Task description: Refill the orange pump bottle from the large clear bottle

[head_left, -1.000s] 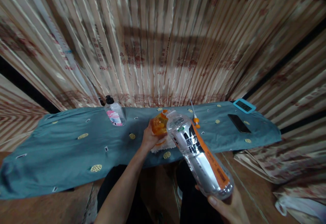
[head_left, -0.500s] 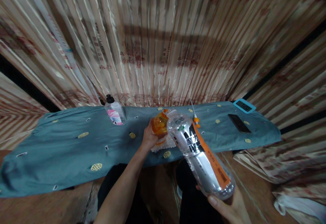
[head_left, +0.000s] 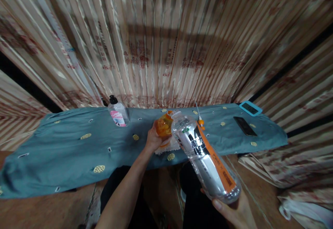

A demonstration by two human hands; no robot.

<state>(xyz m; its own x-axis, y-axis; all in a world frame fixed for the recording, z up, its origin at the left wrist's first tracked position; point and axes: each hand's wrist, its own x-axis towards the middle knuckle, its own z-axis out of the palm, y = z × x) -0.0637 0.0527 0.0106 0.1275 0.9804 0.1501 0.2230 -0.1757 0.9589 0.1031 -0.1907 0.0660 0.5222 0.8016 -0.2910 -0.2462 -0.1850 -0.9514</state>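
My left hand (head_left: 152,141) grips a small orange container (head_left: 163,126) over a white cloth (head_left: 168,147) on the blue-green covered table (head_left: 65,152). My right hand (head_left: 235,213) holds the base of a large clear plastic bottle (head_left: 204,156) with a silver and orange label. The bottle is tilted, its uncapped neck resting against the top of the orange container. The bottle hides the container's right side.
A clear pump bottle (head_left: 117,112) with a pink label stands at the table's back left. An orange-tipped syringe-like tool (head_left: 199,118), a black phone (head_left: 244,126) and a teal device (head_left: 250,108) lie to the right. Striped curtains (head_left: 166,41) hang behind.
Both hands and the two bottles stay almost still; the view has shifted slightly.
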